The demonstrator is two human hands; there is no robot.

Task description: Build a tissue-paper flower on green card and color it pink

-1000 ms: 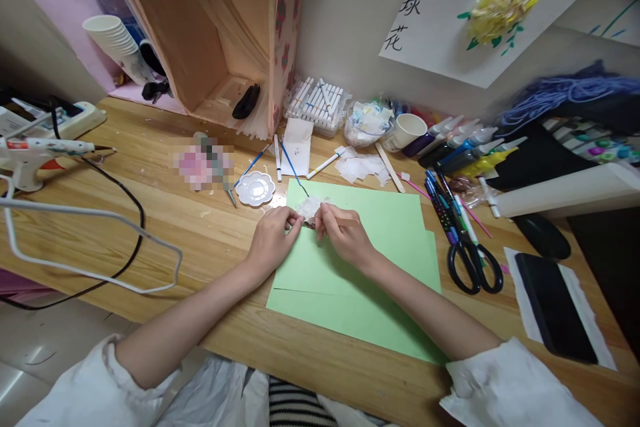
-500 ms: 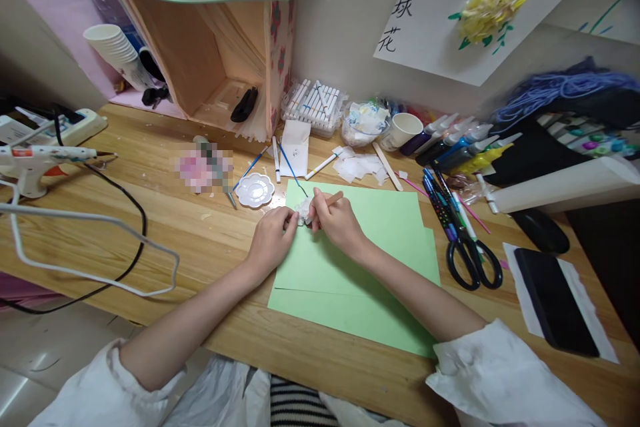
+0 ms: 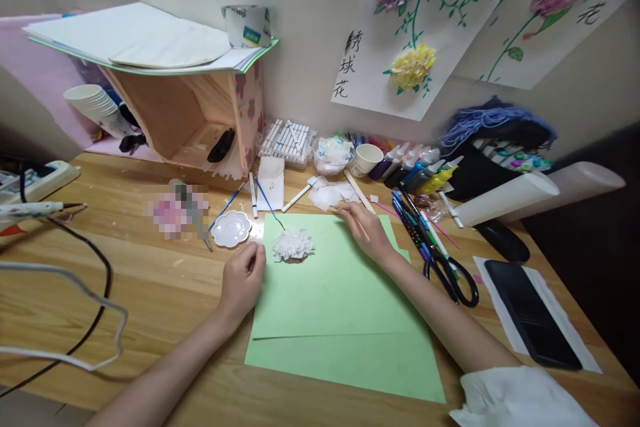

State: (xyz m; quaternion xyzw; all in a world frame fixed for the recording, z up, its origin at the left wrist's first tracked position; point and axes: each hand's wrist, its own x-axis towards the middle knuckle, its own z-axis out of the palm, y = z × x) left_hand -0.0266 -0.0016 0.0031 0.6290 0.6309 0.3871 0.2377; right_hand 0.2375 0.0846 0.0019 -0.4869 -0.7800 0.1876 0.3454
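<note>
A white ruffled paper flower (image 3: 294, 245) with a brown edge below lies on the green paper (image 3: 330, 300). My left hand (image 3: 244, 282) rests at the paper's left edge beside the flower, fingers curled closed, with nothing visible in them. Farther right, my right hand (image 3: 367, 232) reaches over the top of the green paper, its fingertips by the white paper scraps (image 3: 327, 196). A thin wooden stick (image 3: 364, 235) appears held between its fingers, mostly hidden. A blue-handled brush (image 3: 269, 195) lies with its tip close to the flower.
A white flower-shaped palette (image 3: 231, 229), a marker box (image 3: 286, 142) and a paper cup (image 3: 367, 160) stand behind. Scissors (image 3: 453, 280) and a phone (image 3: 533, 313) lie right. At left are a glue gun (image 3: 30, 212) and cables. A pink box (image 3: 250, 120) stands at back left.
My right hand has left the flower and moved right toward the paper scraps. My left hand has drawn back from the flower, which now shows fully. The camera view has tilted up.
</note>
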